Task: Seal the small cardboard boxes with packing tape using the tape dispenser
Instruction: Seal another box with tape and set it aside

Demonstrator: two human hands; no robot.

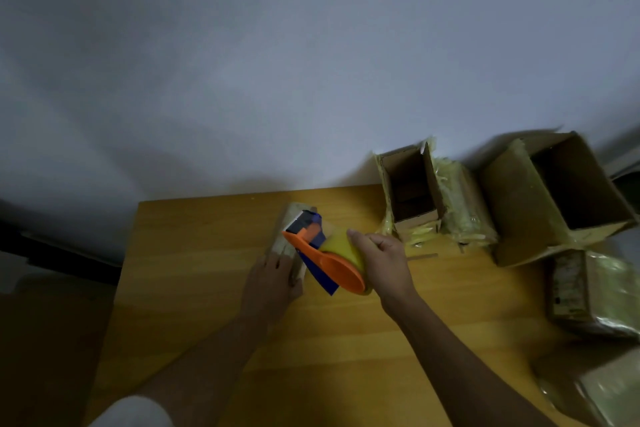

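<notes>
Left hand [273, 279] presses box [294, 236]; right hand [384, 262] grips dispenser [322, 253].

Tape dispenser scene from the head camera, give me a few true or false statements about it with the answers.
1. The right hand grips the tape dispenser. True.
2. The left hand lies on the small box being taped. True.
3. The dispenser lies unused on the table. False: it is held against the small box's top.
4. Every box in view is closed. False: two open boxes stand at the table's far right.
5. The dispenser's frame is orange, its tape roll yellowish. True.
</notes>
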